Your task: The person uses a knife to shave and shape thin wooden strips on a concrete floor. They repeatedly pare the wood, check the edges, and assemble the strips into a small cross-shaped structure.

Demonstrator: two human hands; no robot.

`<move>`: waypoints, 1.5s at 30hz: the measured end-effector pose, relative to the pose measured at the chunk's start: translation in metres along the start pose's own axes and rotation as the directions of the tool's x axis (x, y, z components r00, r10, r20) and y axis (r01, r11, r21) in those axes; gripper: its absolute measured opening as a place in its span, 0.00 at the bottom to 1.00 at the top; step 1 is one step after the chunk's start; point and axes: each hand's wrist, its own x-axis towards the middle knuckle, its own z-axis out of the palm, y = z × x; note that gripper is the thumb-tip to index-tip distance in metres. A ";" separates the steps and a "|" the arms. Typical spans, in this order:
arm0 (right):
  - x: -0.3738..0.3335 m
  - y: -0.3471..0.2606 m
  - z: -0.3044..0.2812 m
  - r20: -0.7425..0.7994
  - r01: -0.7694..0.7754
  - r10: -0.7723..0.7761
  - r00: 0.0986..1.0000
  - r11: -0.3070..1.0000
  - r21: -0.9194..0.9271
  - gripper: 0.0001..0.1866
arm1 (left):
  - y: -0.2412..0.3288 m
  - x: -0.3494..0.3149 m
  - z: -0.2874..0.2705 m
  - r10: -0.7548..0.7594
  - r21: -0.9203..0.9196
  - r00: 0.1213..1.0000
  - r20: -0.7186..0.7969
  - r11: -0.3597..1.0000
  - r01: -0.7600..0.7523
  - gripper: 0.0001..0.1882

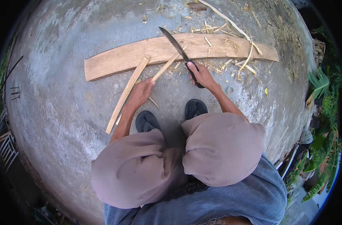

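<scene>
My left hand is closed round the near end of a thin wooden strip. The strip slants up to the right, its far end over a long, thick wooden plank. In my right hand is the black handle of a long knife. Its dark blade points away and to the left, crossing above the plank close to the strip's far end; whether blade and strip touch I cannot tell. A wider wooden stick rests with its far end on the plank, left of my left hand.
Wood shavings lie scattered along the plank, and a long pale peeled strip curves beyond it. My feet in dark sandals stand on the concrete ground, just this side of my hands. Green plants grow past the right edge.
</scene>
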 end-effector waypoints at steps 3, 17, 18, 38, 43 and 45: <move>-0.002 -0.004 0.003 -0.013 0.012 -0.012 1.000 1.000 -0.021 0.37 | -0.001 0.000 0.001 -0.023 0.013 1.000 0.012 1.000 0.022 0.23; -0.024 -0.063 0.015 -0.239 0.249 -0.280 0.930 0.956 -0.153 0.30 | 0.019 -0.004 0.000 -0.023 0.361 0.990 -0.142 0.930 0.073 0.26; -0.028 -0.073 0.019 -0.283 0.323 -0.344 0.895 0.939 -0.117 0.29 | 0.014 -0.005 0.001 -0.012 0.403 0.987 -0.160 0.912 0.076 0.25; -0.022 -0.038 0.026 -0.458 0.480 -0.472 0.753 0.871 -0.109 0.29 | 0.006 0.003 0.007 0.080 0.511 0.987 -0.137 0.860 0.001 0.23; -0.006 -0.011 0.023 -0.084 -0.058 0.060 0.995 0.998 0.024 0.36 | -0.004 0.010 0.003 0.033 0.499 0.992 -0.119 0.866 0.031 0.23; -0.008 -0.014 0.024 -0.106 -0.002 -0.003 0.994 0.999 -0.044 0.36 | -0.003 0.008 -0.001 0.019 0.497 0.994 -0.105 0.867 0.036 0.24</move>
